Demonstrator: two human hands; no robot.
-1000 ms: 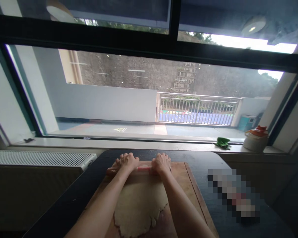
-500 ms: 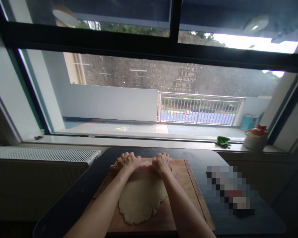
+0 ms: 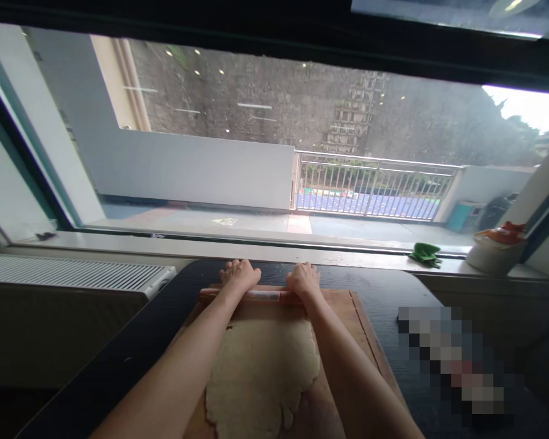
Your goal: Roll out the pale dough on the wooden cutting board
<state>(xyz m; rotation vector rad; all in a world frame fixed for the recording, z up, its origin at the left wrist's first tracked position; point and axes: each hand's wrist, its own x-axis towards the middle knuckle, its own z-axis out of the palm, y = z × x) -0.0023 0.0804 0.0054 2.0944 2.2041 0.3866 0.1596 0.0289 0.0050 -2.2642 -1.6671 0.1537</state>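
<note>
A pale pinkish rolling pin [image 3: 263, 296] lies across the far end of a wooden board [image 3: 370, 341]. My left hand [image 3: 240, 274] rests palm down over the pin's left part, heel and wrist on it, fingers bent, apart and reaching past it. On the right side, my right hand [image 3: 304, 278] lies the same way, its fingers also beyond the pin. Neither hand has its fingers wrapped round the pin. A flat sheet of dough [image 3: 265, 366] with ragged edges spreads on the board between my forearms, nearer to me than the pin.
The board lies on a dark table [image 3: 375, 283] against the windowsill [image 3: 201, 245]. A blurred-out object [image 3: 452, 360] is on the table's right. A green cloth-like thing [image 3: 425, 254] and a pale container [image 3: 496, 253] stand on the sill. A white radiator [image 3: 77, 272] is at left.
My hands have pushed away from me over the pin, and their fingers now reach past it. The pin shows more, and the view has tilted down, showing more dough.
</note>
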